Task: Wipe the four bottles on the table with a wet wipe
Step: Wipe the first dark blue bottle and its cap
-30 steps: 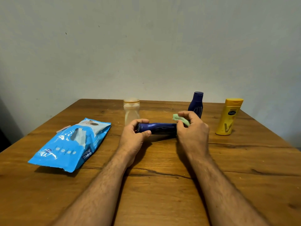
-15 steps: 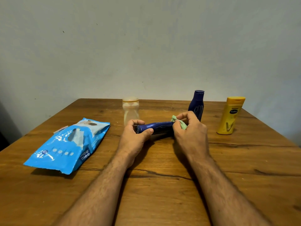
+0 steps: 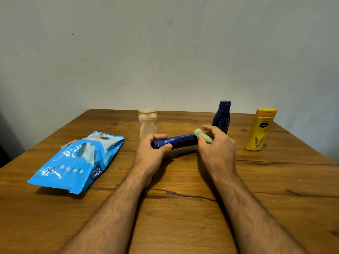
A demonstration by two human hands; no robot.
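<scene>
The left hand (image 3: pixel 152 153) is gripping one end of the blue tube (image 3: pixel 176 142), which is lying near the table's (image 3: pixel 275 180) centre, just off it. Its long axis is running from nine to three o'clock, tilting up slightly at three. There the right hand (image 3: pixel 216 149), nearer that end, is pinching the green wipe (image 3: pixel 201 135) against it.
</scene>
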